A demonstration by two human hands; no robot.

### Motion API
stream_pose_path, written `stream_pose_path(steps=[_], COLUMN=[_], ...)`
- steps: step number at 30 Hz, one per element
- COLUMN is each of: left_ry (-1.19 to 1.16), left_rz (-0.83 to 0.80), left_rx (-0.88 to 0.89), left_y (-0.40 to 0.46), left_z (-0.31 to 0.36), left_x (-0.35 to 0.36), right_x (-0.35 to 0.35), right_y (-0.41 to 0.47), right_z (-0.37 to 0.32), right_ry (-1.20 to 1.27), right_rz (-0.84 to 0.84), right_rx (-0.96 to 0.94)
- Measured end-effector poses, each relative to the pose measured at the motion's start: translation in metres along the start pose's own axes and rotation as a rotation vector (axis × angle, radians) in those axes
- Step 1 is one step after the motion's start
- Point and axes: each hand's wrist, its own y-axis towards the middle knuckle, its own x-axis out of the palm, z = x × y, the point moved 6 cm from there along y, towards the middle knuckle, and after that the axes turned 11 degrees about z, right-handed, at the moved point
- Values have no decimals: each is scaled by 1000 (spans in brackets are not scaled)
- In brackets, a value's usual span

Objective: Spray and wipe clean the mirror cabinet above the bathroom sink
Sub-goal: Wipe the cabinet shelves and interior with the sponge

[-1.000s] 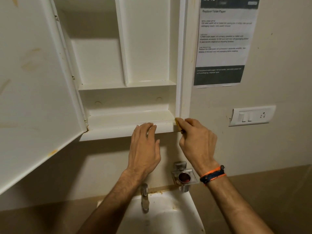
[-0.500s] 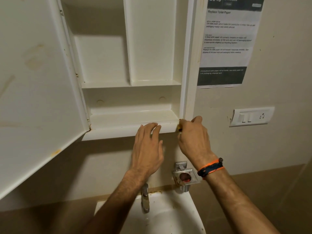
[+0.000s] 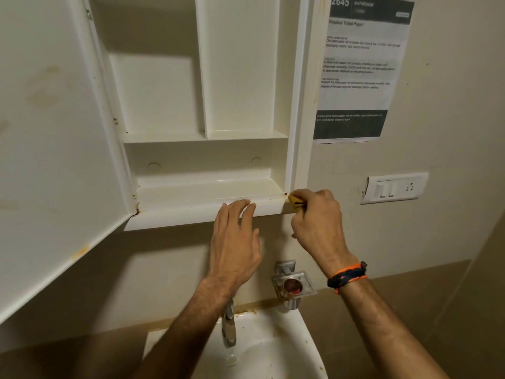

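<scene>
Mirror cabinet (image 3: 207, 110), white, mounted above the sink (image 3: 273, 348), its door (image 3: 49, 160) standing open to the left and showing bare shelves. Left hand (image 3: 235, 250): reaching up from below, forearm rising from the lower centre, fingers straight and close together, tips resting on the front lip of the bottom shelf, holding nothing. Right hand (image 3: 318, 225): raised at the cabinet's lower right corner, wrist bent, fingers curled and pinching a small yellow cloth (image 3: 295, 201) that is touching that corner. Wristband (image 3: 347, 276), orange and dark, sitting on the right wrist. Tap (image 3: 229, 324) standing below the left forearm
</scene>
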Motion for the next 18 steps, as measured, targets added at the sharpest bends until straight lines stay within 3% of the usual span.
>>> stream_pose_path(steps=[2, 7, 12, 15, 18], left_ry=[3, 2, 0, 2, -1], left_rz=[1, -12, -15, -15, -21], left_rx=[-1, -4, 4, 0, -1], left_y=[0, -1, 0, -1, -1], left_z=[0, -1, -2, -3, -3], left_x=[1, 1, 2, 2, 3], right_x=[-1, 18, 10, -1, 4], right_y=[2, -11, -14, -13, -13], right_z=[-10, -10, 18, 2, -22], right_ry=[-65, -239, 141, 3, -200], right_rz=[25, -106, -91, 99, 176], right_rx=[-89, -161, 119, -84, -364])
